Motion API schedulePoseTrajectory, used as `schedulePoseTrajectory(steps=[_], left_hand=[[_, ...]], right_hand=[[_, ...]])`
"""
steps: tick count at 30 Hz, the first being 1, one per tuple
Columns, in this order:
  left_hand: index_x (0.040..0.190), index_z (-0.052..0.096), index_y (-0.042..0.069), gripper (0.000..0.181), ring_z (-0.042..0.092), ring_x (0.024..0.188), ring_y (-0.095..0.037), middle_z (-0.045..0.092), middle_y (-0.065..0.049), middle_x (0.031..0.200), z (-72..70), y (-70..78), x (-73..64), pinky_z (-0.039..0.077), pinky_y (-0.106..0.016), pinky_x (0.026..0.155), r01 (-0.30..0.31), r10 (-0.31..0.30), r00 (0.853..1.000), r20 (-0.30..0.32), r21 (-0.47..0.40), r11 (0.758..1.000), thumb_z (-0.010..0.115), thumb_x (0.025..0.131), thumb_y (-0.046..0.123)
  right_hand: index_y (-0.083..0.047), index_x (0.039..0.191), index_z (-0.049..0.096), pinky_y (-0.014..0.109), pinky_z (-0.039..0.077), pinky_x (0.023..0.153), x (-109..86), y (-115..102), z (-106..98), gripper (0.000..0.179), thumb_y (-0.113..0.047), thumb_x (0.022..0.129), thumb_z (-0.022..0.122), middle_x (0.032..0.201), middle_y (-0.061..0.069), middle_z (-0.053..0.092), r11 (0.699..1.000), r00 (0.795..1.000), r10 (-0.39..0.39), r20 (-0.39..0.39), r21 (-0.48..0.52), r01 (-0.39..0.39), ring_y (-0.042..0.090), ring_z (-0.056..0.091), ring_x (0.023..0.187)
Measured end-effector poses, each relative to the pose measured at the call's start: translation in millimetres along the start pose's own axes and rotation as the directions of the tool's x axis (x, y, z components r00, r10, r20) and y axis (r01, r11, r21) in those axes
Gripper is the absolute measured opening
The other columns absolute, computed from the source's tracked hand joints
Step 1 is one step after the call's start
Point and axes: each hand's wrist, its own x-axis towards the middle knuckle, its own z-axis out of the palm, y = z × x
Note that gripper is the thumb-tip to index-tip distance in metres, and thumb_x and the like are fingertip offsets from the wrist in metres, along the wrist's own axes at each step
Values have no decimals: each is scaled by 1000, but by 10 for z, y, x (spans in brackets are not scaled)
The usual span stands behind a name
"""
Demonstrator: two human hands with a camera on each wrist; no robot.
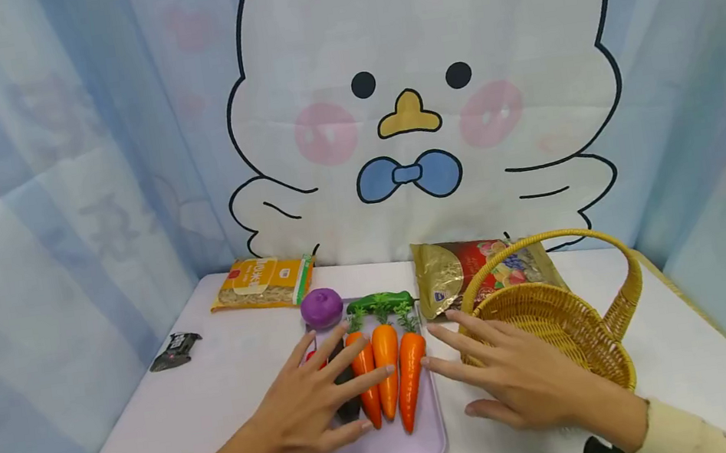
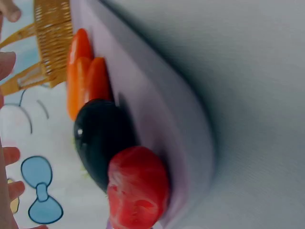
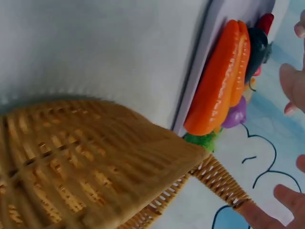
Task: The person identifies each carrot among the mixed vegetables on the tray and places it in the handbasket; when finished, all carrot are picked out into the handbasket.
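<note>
Head cam's got our left hand (image 1: 314, 402) and right hand (image 1: 521, 368) spread, empty, by the carrots (image 1: 412, 374), so we'd pinch one mid-body, not its leaves (image 1: 407, 318).

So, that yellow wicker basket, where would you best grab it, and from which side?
The basket is probably best held by the top of its arched handle, with the right hand coming down from above. The arch rises over the opening, leaving a gap beneath, and looks slim enough to curl round. The far side seems worse: the gold-and-red packet lies close behind.
</note>
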Motion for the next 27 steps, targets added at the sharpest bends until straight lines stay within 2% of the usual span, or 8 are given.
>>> schedulePoseTrajectory(steps=[4, 9, 14, 17, 21, 27], left_hand=[[157, 22, 52, 71, 13, 157, -31, 25, 2, 168, -17, -23, 24, 23, -70, 117, 64, -65, 998, -23, -48, 997, 49, 93, 67], [157, 30, 47, 70, 18, 155, -31, 30, 0, 166, -28, -94, 8, 34, -67, 112, 140, -145, 989, -41, -99, 985, 52, 93, 63], [157, 36, 41, 67, 25, 153, -32, 32, -2, 165, -13, -160, -19, 38, -66, 109, 216, -225, 974, -37, -170, 962, 54, 95, 59], [156, 40, 37, 66, 34, 148, -33, 38, -3, 162, 7, -202, -24, 42, -66, 105, 259, -276, 959, -60, -200, 945, 54, 95, 59], [154, 45, 33, 63, 44, 142, -33, 46, -5, 156, 54, -275, -7, 46, -64, 103, 318, -351, 932, -88, -267, 910, 55, 96, 55], [154, 44, 28, 61, 50, 137, -33, 51, -7, 153, 180, -394, 24, 46, -63, 104, 391, -456, 887, -69, -412, 823, 60, 97, 43]], right_hand=[[-32, 160, 31, 53, 49, 106, 90, 1, -11, 81, -50, 91, 69, 167, 7, 27, 999, 1000, 26, 10, 25, -26, 35, 35, 148], [-28, 161, 29, 50, 48, 108, 184, -10, -26, 84, -43, 90, 72, 165, 7, 32, 996, 996, 84, 29, 29, -85, 32, 41, 143], [-22, 156, 39, 48, 48, 109, 253, -35, -10, 79, -39, 88, 75, 159, 9, 42, 993, 994, 106, -2, 52, -106, 31, 47, 138], [-20, 153, 44, 46, 48, 109, 306, -69, 13, 74, -36, 88, 76, 157, 9, 45, 990, 993, 114, -20, 87, -112, 31, 49, 136], [-18, 149, 48, 44, 50, 107, 396, -126, 42, 68, -32, 88, 76, 155, 9, 47, 980, 992, 128, -6, 155, -126, 29, 49, 134], [-17, 146, 51, 42, 52, 104, 544, -151, 92, 62, -27, 90, 74, 154, 8, 47, 949, 980, 189, 60, 244, -198, 26, 50, 132]])
